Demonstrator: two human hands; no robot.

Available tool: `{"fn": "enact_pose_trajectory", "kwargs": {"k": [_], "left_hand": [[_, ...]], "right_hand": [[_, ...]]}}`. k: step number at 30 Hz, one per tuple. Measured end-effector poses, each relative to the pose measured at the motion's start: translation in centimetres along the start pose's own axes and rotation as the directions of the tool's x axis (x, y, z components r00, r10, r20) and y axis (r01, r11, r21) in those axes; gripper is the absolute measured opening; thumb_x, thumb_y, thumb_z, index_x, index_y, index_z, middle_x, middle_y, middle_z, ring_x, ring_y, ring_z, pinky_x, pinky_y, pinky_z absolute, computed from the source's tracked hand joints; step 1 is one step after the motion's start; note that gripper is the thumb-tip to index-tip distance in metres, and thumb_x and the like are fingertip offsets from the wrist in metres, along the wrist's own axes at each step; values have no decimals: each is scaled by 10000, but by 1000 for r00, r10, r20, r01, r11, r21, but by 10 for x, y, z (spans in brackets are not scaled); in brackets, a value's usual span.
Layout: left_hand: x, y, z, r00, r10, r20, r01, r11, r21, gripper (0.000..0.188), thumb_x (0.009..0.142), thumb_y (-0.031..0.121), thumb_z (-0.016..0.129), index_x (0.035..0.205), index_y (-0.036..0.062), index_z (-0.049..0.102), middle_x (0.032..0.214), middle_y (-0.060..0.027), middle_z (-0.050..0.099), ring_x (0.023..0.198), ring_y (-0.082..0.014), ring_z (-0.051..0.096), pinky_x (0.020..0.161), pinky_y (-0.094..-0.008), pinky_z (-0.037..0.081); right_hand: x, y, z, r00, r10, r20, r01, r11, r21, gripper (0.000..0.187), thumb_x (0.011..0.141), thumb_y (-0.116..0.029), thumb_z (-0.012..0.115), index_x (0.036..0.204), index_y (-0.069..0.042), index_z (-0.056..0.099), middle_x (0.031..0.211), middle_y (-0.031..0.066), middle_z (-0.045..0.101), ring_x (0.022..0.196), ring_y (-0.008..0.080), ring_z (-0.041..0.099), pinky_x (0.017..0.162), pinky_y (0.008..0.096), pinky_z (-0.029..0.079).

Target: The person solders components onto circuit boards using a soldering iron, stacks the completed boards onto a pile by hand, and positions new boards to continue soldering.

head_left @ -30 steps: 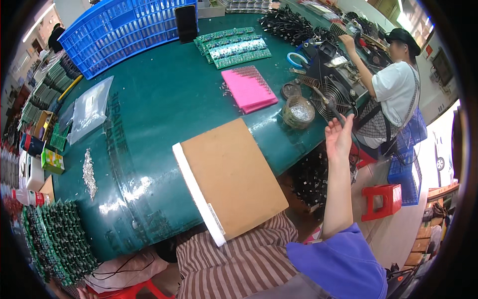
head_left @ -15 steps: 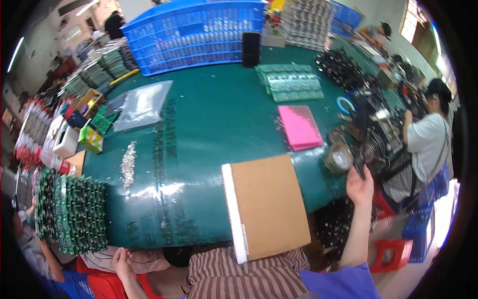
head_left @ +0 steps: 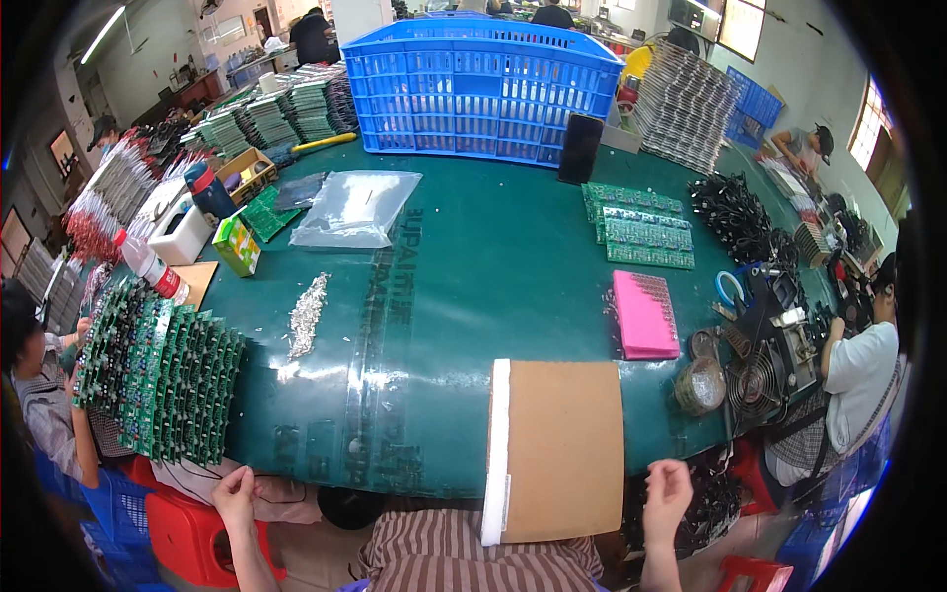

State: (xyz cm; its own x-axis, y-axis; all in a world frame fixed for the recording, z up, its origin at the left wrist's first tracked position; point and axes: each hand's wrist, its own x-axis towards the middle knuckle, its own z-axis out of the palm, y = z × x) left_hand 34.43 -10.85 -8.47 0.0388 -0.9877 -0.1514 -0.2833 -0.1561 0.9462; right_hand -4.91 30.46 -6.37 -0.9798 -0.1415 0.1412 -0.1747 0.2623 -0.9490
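My left hand (head_left: 235, 495) is at the table's near left edge, thumb and fingers pinched together; whatever may be between them is too small to make out. Just beyond it stands a dense stack of green circuit boards (head_left: 163, 370). My right hand (head_left: 668, 498) hovers right of the cardboard sheet (head_left: 564, 449), apart from it, with fingers curled in; their inside is hidden. The sheet has a white strip (head_left: 497, 449) along its left side and overhangs the near edge above my lap. A pink block (head_left: 646, 316) with rows of small parts lies beyond it.
A scattered pile of small silvery parts (head_left: 309, 316) lies on the green table (head_left: 473, 266). Farther off are a plastic bag (head_left: 355, 209), green boards (head_left: 641, 227) and a blue crate (head_left: 473, 99). A tape roll (head_left: 700, 385) and a fan (head_left: 755, 385) stand right. People sit at both sides.
My right hand has come away from a dark pointed object beside the fan and moved left and nearer, toward the cardboard. The left hand stays near the board stack. The view has shifted.
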Motion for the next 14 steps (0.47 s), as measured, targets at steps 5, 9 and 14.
{"fn": "enact_pose_trajectory", "kwargs": {"k": [5,9,14], "left_hand": [[-9,-1,2,994,-100,-32,95,988,-121,221,897,97,676,1056,-56,652,838,-53,640,680,-113,608,600,-235,536],[-8,-14,0,988,-151,13,148,943,-298,260,898,100,678,1107,-46,629,907,-65,636,725,-127,603,628,-245,510],[-6,-9,-8,997,19,71,-14,998,-67,330,877,217,716,1096,-23,659,795,-39,653,653,-119,598,590,-242,457]], "right_hand": [[-33,-11,9,967,120,227,-83,983,-166,185,872,29,600,1029,3,505,927,67,568,826,84,574,706,219,472],[-39,1,22,954,142,262,-160,986,47,373,875,47,590,1184,-15,391,951,115,621,863,129,617,744,243,496],[-37,16,8,880,312,359,-405,887,221,488,902,-39,624,1303,-48,345,1149,218,629,1073,238,627,946,313,489]]}}
